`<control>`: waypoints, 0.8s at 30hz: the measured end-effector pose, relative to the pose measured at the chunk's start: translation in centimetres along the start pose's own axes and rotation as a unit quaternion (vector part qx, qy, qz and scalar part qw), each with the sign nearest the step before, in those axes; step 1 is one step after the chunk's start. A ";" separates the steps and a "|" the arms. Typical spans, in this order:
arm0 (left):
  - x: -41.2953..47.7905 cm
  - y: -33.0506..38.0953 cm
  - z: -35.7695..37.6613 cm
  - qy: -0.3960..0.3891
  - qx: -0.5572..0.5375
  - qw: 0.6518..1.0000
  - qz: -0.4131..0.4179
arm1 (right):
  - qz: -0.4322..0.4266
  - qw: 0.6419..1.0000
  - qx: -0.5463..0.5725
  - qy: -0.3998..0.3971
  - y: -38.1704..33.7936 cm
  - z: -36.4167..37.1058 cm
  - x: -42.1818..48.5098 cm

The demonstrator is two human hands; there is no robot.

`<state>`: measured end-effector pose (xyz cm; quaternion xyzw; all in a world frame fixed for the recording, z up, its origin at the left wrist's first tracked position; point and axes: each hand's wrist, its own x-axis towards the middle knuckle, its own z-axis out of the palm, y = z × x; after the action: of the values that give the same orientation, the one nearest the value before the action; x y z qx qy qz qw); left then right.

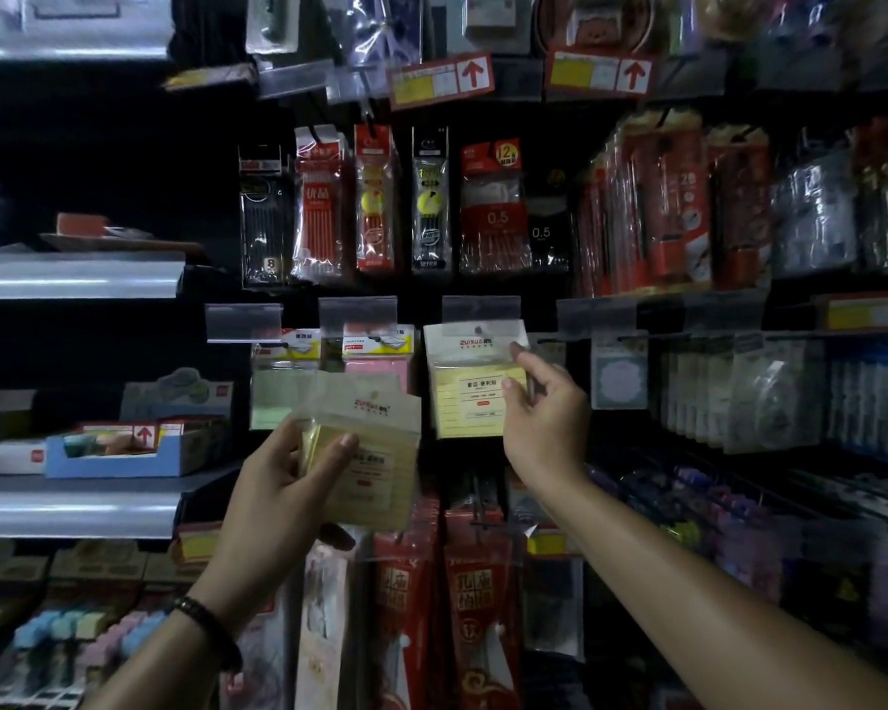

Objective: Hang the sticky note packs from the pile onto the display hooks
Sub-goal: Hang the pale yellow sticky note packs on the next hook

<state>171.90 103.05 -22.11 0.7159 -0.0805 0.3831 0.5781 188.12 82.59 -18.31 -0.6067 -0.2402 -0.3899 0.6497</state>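
Observation:
My left hand point(283, 484) grips a stack of yellow sticky note packs point(375, 453) in clear bags, held in front of the rack at chest height. A yellow sticky note pack point(470, 386) hangs on a display hook point(479, 330) in the middle of the rack. My right hand point(544, 417) touches that hanging pack's right edge, thumb on its front and index finger near its upper right corner. Left of it hang a green pack point(278, 397) and a pink pack point(380, 361) on their own hooks.
Pen packs point(375, 202) hang in the row above, red packs point(478, 607) in the row below. Packaged stationery point(770, 397) fills hooks to the right. Grey shelves point(73, 509) at left carry a blue cardboard box point(124, 453).

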 end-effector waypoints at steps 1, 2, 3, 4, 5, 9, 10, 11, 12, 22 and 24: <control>0.0 0.0 0.0 -0.002 0.000 1.000 0.000 | 0.013 1.000 -0.012 -0.001 0.1 0.1 0.2; 0.0 0.1 0.0 -0.003 -0.001 1.000 0.000 | 0.026 0.999 -0.024 -0.004 0.1 0.2 0.4; 0.1 0.1 0.1 -0.004 -0.002 1.000 -0.001 | 0.037 0.999 -0.035 -0.009 0.1 0.3 0.7; 0.1 0.1 0.1 -0.006 -0.003 1.000 -0.003 | 0.044 0.998 -0.048 -0.016 0.2 0.5 1.0; 0.2 0.1 0.2 -0.007 -0.005 1.000 -0.004 | 0.048 0.996 -0.064 -0.025 0.2 0.6 1.4; 0.3 0.1 0.7 -0.007 -0.016 1.000 -0.010 | 0.014 0.971 -0.221 -0.089 0.3 1.0 2.8; 0.4 0.0 0.9 -0.005 -0.022 1.000 -0.013 | 0.003 0.956 -0.270 -0.113 0.4 1.1 3.0; 0.4 0.0 1.2 -0.004 -0.030 0.999 -0.018 | 0.003 0.939 -0.316 -0.135 0.3 1.1 3.1; 0.4 -0.1 1.4 -0.004 -0.036 0.999 -0.024 | 0.011 0.921 -0.355 -0.158 0.2 1.0 3.2; 1.2 -0.4 3.0 0.005 -0.108 0.992 -0.069 | -0.056 0.968 -0.206 -0.134 -1.3 -1.6 -1.3; 1.2 -0.2 3.6 0.004 -0.123 0.990 -0.070 | -0.001 0.978 -0.097 -0.183 -1.8 -2.1 -3.0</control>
<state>174.45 100.32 -21.58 0.6414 -0.0741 0.3315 0.6879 184.64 81.28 -19.87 -0.7276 -0.3167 -0.2949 0.5323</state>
